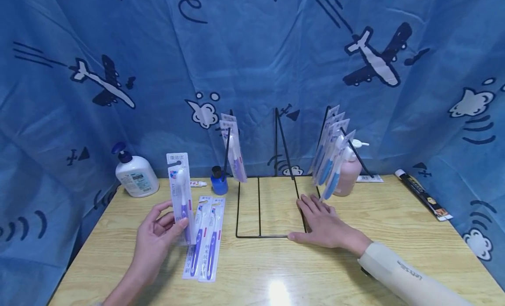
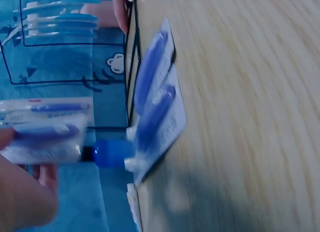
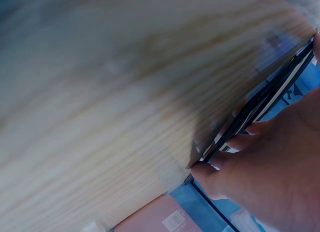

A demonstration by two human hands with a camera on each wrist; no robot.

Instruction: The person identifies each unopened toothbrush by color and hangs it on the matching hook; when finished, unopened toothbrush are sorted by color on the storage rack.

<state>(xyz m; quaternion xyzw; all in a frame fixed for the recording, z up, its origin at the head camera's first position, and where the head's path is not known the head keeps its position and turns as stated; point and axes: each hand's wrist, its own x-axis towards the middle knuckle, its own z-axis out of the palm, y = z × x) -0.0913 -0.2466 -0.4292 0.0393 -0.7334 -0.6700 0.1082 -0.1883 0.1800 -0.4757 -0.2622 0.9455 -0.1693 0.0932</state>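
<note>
One packaged toothbrush [image 1: 179, 187] pinched low and nearly upright in the half-curled left hand [image 1: 159, 231] at nine o'clock from the wire rack [image 1: 259, 207], apparently to keep the hanging hole [image 1: 175, 163] clear, with the right hand [image 1: 322, 225] spread, unclasped, on the base rail [image 1: 304, 222] at four o'clock, presumably for steadiness.

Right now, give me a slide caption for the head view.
Left hand holds a packaged purple toothbrush; right hand rests on a black wire rack.
</note>
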